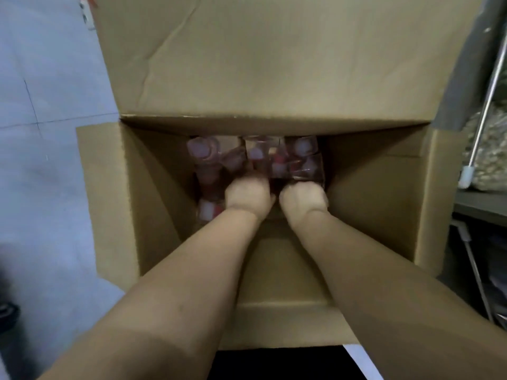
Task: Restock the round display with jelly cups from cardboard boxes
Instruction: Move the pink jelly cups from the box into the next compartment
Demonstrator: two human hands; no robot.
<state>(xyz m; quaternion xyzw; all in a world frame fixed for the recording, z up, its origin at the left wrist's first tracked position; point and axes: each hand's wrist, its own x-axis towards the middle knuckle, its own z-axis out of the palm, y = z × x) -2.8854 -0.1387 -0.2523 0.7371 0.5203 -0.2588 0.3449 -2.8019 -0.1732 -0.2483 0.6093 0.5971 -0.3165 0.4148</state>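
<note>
A deep open cardboard box (384, 204) stands on the floor right below me. At its bottom lie several clear jelly cup packs (274, 157) with red and white contents. Both my arms reach down into the box. My left hand (247, 194) is down among the packs at the centre left, and its fingers curl downward out of sight into them. Just to the right, my right hand (304, 197) does the same at the edge of a clear pack (307, 168). The fingertips of both hands are hidden, so what they hold is unclear.
The box's far flap (260, 56) stands open and fills the upper view. Pale tiled floor (41, 133) lies to the left. On the right a grey shelf (480, 207) carries bagged goods (491, 154) and a white pole (477, 133) leans there.
</note>
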